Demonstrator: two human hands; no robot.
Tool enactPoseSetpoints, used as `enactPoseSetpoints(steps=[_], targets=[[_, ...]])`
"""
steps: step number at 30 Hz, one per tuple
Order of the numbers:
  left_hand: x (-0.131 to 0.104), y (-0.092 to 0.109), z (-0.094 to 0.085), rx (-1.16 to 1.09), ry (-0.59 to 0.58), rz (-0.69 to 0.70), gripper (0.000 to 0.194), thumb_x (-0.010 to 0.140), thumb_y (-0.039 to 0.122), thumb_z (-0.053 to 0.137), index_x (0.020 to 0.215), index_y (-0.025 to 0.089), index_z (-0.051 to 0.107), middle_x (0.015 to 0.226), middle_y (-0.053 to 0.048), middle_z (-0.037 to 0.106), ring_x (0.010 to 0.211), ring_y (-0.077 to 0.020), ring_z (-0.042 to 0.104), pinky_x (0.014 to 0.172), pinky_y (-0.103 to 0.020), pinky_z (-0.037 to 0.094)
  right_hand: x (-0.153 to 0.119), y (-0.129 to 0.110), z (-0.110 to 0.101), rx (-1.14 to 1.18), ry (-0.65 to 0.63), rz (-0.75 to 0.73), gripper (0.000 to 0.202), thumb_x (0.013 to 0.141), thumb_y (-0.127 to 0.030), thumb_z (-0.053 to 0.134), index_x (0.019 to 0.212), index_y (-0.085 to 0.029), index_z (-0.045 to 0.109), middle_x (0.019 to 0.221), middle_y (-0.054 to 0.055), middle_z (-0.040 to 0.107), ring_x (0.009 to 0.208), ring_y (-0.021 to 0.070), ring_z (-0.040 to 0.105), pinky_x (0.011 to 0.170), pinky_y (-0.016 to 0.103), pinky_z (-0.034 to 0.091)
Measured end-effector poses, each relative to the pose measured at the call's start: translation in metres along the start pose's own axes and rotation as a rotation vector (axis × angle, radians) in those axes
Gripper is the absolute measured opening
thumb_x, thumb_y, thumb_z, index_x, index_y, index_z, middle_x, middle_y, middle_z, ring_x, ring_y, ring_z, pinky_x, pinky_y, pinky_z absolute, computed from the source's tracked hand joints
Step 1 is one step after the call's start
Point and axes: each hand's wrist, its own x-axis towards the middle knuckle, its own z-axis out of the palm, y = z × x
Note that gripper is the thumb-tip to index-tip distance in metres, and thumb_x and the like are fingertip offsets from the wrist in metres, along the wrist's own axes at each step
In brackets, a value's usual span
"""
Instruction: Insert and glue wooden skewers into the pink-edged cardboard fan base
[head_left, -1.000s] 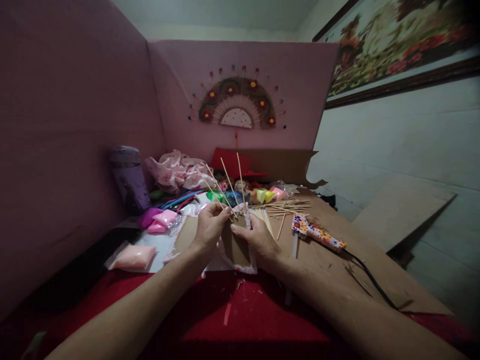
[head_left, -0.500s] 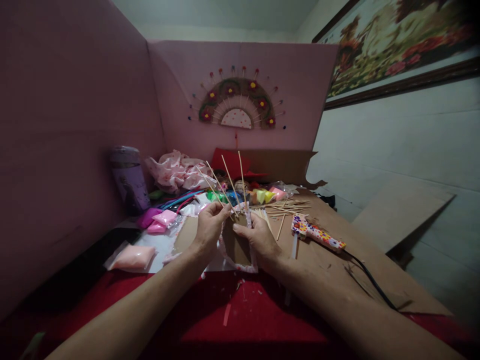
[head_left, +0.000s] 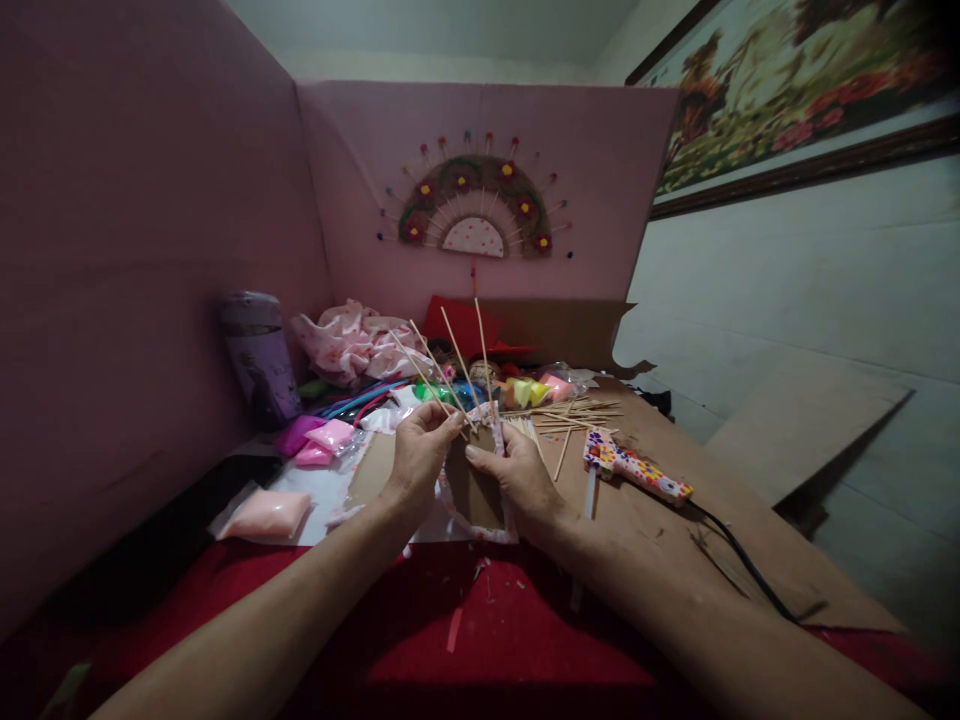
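A brown cardboard piece [head_left: 474,492] with a pale fabric edge is held upright between my hands. Several thin wooden sticks [head_left: 482,345] fan upward from its top edge. My left hand [head_left: 420,450] pinches the lower end of a leftmost stick against the cardboard's upper left. On the right side, my right hand [head_left: 521,475] grips the cardboard, thumb on its front face and fingers behind. A patterned glue gun [head_left: 637,468] lies right of my right hand, beside loose wooden sticks [head_left: 577,412].
Pink clay packets [head_left: 326,440], a peach packet [head_left: 266,514] and a purple tumbler [head_left: 261,360] stand or lie at left. Crumpled pink fabric [head_left: 356,345] is behind. A black cord [head_left: 742,560] runs off the glue gun over a cardboard sheet [head_left: 720,490].
The tips of the sticks have shifted very slightly left. Both hands keep the same hold.
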Motion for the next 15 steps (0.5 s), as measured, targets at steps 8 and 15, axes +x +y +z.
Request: enactPoseSetpoints(steps=[8,15], targets=[[-0.0001,0.0012,0.0008,-0.030,-0.007,0.021,0.022,0.060,0.030,0.073,0.066,0.015,0.057,0.062,0.003,0.055,0.058,-0.0092,0.048,0.058,-0.022,0.038,-0.0005,-0.0013,0.0009,-0.003,0.006,-0.029,0.033,0.059,-0.026,0.070,0.089,-0.018,0.060,0.076,0.000,0.065,0.066,0.0163,0.058,0.064,0.031,0.046],[-0.0002,0.0007,0.0013,-0.037,-0.018,0.027,0.024,0.062,0.033,0.073,0.068,0.015,0.058,0.063,0.003,0.055,0.058,-0.0091,0.048,0.058,-0.022,0.038,0.0003,0.0010,0.0004,-0.009,0.015,-0.039,0.033,0.059,-0.028,0.070,0.088,-0.017,0.059,0.075,0.000,0.063,0.065,0.0157,0.057,0.063,0.031,0.045]])
